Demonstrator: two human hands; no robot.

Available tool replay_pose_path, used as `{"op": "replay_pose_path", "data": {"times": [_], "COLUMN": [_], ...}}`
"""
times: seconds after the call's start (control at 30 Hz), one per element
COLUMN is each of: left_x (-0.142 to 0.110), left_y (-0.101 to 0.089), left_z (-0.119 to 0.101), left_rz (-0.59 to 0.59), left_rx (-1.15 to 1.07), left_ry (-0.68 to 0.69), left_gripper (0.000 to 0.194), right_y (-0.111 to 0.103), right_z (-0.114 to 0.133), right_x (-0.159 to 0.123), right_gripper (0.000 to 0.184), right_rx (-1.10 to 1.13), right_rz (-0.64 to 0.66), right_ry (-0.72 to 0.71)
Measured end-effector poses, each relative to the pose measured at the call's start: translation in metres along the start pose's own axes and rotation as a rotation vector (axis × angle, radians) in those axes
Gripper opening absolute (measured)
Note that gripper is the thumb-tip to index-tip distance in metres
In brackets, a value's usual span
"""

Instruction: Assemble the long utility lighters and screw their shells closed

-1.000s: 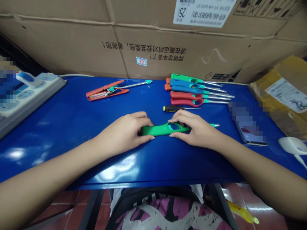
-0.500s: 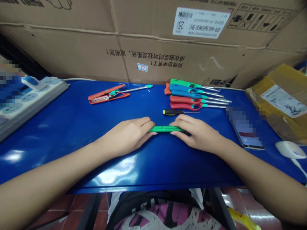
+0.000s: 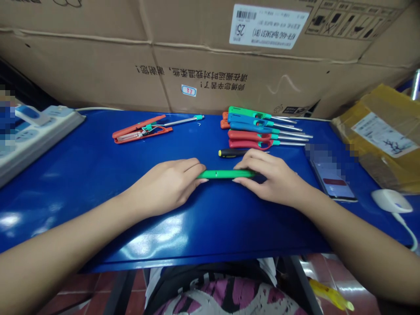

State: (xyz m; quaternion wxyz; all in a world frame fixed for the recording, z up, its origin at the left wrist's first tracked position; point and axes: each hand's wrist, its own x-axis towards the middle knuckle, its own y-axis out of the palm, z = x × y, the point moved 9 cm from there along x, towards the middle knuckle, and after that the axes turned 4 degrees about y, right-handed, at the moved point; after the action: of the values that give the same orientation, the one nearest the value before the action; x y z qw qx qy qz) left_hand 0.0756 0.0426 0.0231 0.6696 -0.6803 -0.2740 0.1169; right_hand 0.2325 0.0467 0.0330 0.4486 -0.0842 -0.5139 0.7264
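Observation:
A green long-nosed lighter (image 3: 220, 174) lies level between my hands, its narrow edge turned up. My left hand (image 3: 175, 181) pinches one end between thumb and fingers. My right hand (image 3: 271, 177) is closed round the other end and hides what lies beyond it. Just behind the right fingers is a black screwdriver with a yellow end (image 3: 231, 153), its shaft partly covered by that hand. Farther back, several lighters lie stacked, among them a red lighter (image 3: 251, 144) and a blue lighter (image 3: 251, 127). An opened orange lighter (image 3: 141, 131) with its inner parts showing lies at back left.
A large cardboard box (image 3: 108, 74) stands along the back of the blue table (image 3: 203, 218). To the left is a white power strip (image 3: 36, 131). A phone (image 3: 333, 177), a white corded device (image 3: 392, 201) and a taped yellow-brown parcel (image 3: 387, 144) are on the right.
The gap between my hands has widened slightly, showing more of the green lighter. The seam along its edge looks narrower. My right hand now covers more of the screwdriver. The view has shifted slightly.

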Motion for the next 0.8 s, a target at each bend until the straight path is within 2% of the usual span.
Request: {"op": "replay_pose_path", "data": {"times": [0.17,0.3,0.43,0.53,0.6,0.73,0.8], "left_x": [0.000,-0.001,-0.002,-0.001,-0.002,-0.005,-0.005], "left_y": [-0.003,0.000,-0.001,-0.004,0.001,0.032,0.042], "left_z": [-0.002,-0.003,0.001,0.007,0.016,0.029,0.029], "left_rz": [-0.009,0.011,0.008,-0.050,-0.080,-0.041,-0.014], "left_rx": [0.018,0.001,-0.124,-0.353,-0.602,-1.180,-1.314], "left_ry": [0.025,0.031,-0.022,-0.114,-0.238,-0.563,-0.658], "left_gripper": [0.028,0.032,0.032,0.029,0.030,0.038,0.039], "right_y": [0.001,0.001,-0.001,0.000,0.003,0.008,0.009], "right_z": [0.000,0.002,0.000,-0.003,-0.004,-0.004,-0.001], "right_x": [-0.003,-0.005,-0.004,-0.001,0.000,0.000,-0.001], "right_gripper": [0.006,0.008,0.006,0.010,0.016,0.044,0.046], "right_rx": [-0.046,-0.068,-0.045,-0.038,-0.029,-0.025,-0.053], "right_rz": [0.041,0.036,0.030,0.026,0.050,0.109,0.111], "right_ry": [0.014,0.001,0.015,0.024,0.030,0.014,-0.031]}}
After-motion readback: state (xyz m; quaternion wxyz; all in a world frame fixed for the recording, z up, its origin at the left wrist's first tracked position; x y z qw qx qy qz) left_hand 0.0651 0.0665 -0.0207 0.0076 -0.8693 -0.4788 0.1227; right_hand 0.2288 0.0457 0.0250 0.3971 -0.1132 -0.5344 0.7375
